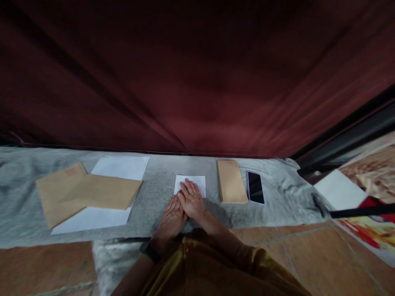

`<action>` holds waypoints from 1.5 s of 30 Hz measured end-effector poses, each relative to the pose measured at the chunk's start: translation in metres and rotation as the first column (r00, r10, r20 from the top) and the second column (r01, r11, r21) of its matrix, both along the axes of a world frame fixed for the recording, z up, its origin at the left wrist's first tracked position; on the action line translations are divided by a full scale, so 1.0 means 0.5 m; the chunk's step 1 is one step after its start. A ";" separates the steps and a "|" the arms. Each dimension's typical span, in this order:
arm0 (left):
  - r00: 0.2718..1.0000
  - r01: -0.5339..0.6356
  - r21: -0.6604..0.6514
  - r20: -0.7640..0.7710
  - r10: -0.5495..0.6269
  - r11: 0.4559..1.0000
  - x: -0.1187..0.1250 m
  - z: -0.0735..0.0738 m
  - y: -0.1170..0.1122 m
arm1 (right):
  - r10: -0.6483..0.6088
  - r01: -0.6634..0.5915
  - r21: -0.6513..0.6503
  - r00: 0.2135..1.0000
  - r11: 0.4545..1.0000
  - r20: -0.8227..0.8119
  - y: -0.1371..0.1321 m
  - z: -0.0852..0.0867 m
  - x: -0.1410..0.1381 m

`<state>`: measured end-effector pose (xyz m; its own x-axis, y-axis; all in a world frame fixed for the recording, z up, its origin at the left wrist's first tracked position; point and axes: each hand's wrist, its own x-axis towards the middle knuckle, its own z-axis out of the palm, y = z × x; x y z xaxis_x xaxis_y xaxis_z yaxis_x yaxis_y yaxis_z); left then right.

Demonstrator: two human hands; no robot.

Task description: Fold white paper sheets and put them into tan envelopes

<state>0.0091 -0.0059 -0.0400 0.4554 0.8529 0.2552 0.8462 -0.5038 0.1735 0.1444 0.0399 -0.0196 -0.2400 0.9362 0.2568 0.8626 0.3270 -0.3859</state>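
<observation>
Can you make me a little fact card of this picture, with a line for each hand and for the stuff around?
Right hand: flat, fingers on the small white paper
Left hand: flat, against the right hand, near the paper's lower edge
Left wrist: dark band
To the left: two overlapping brown envelopes on larger white paper
To the right: brown paper item, then a phone, screen dark
Underneath: grey cloth
Behind: dark red fabric
</observation>
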 end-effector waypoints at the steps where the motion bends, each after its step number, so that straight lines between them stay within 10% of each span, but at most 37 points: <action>1: 1.000 0.001 0.011 0.004 -0.001 1.000 0.000 0.001 -0.001 | -0.025 0.025 0.008 1.000 1.000 0.012 0.000 -0.005 0.007; 20: 0.971 -0.237 -0.037 0.015 0.237 0.971 0.021 0.040 0.140 | -0.250 0.245 0.072 0.966 0.967 0.063 -0.021 -0.021 0.090; 31: 0.995 -0.086 -0.090 -0.054 0.081 0.992 0.037 0.046 0.055 | -0.250 0.249 0.077 0.968 0.966 0.010 -0.027 -0.016 0.095; 45: 0.975 -0.090 -0.177 -0.219 0.050 0.980 0.086 0.088 0.083 | -0.311 0.301 -0.082 0.891 0.950 -0.331 0.027 -0.041 0.112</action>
